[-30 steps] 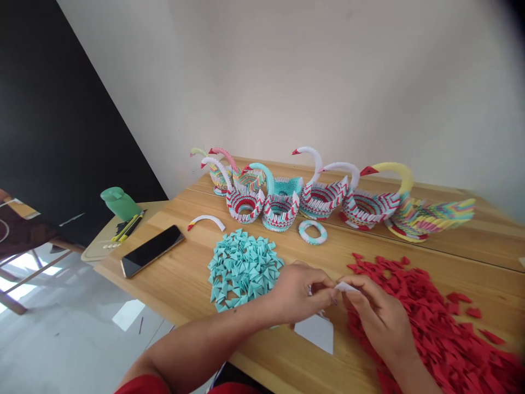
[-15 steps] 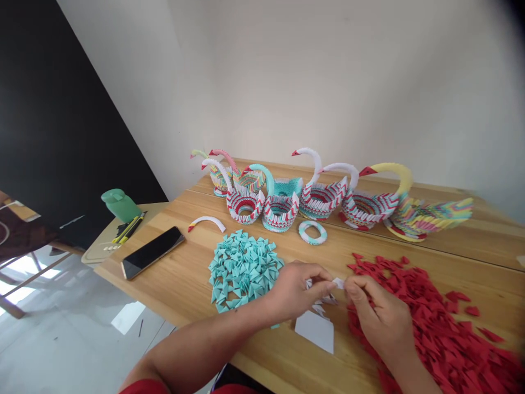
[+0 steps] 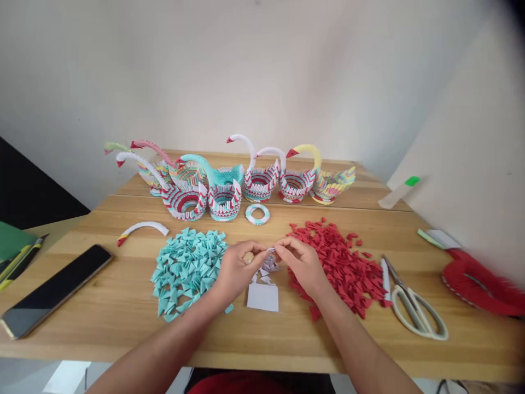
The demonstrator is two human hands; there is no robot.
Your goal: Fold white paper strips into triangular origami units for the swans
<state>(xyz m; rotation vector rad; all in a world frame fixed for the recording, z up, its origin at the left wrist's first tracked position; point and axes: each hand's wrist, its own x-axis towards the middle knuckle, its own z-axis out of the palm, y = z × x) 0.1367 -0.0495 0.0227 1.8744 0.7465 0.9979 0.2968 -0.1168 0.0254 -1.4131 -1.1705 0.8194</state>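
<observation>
My left hand [image 3: 241, 267] and my right hand [image 3: 301, 264] meet over the middle of the table, fingertips closed on one small folded white paper piece [image 3: 271, 250]. Just beneath them lies a small heap of white folded paper pieces [image 3: 268, 266], partly hidden by the fingers. A stack or sheet of white paper [image 3: 263, 297] rests flat on the near side of that heap. To the left of my left hand spreads a pile of turquoise folded paper triangles [image 3: 186, 268]. Beside my right hand is a larger pile of red folded paper triangles [image 3: 344, 262].
Several folded-paper swans [image 3: 223, 200] line the back. Before them lie a white-and-turquoise paper ring [image 3: 257, 214] and a loose swan neck [image 3: 143, 227]. A phone [image 3: 57, 290] is at left. Scissors [image 3: 416, 309] and a red fringed item [image 3: 484, 282] are at right.
The view has swung right, bringing the scissors and red fringed item into sight. Both hands still pinch the white paper piece, with their fingertips now closer together.
</observation>
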